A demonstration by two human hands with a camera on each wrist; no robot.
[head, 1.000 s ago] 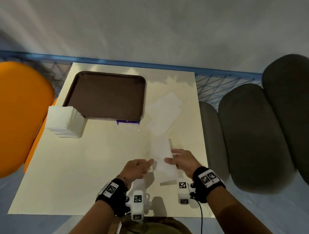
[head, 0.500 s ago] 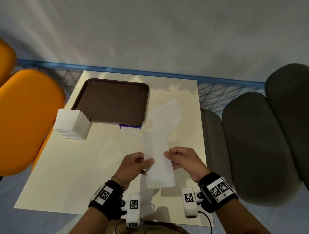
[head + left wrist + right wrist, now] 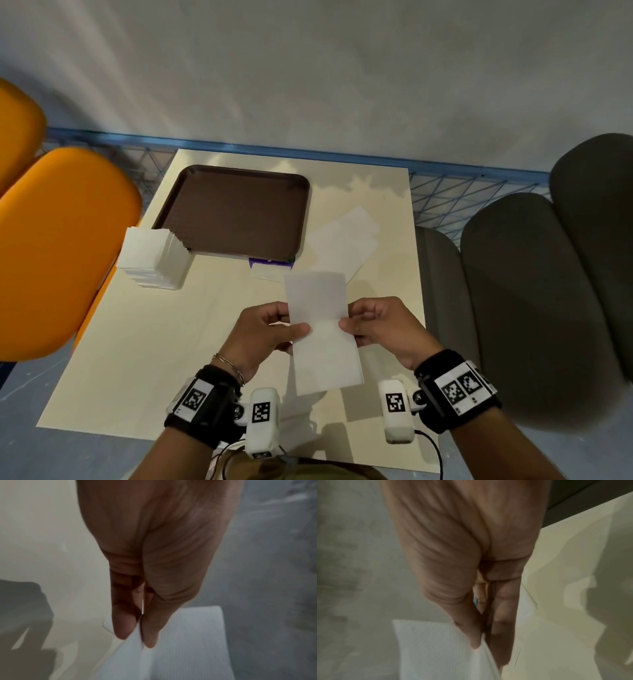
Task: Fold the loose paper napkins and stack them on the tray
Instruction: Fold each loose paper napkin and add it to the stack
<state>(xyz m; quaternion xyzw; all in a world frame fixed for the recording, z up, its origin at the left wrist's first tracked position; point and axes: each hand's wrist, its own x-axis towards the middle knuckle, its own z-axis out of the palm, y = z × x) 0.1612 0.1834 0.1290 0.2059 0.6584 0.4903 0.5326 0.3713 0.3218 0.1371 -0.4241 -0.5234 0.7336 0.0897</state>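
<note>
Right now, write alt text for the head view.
Both hands, left hand and right hand, pinch a long white napkin by its side edges above a cream table. Beyond lie an empty brown tray, a napkin stack and loose napkins.

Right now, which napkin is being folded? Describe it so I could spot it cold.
Start at the brown tray on the cream table. Come toward the person to the two hands at the near edge: the left hand and right hand pinch the sides of one long white napkin. Unlike the loose napkins right of the tray, it is lifted off the table.
</note>
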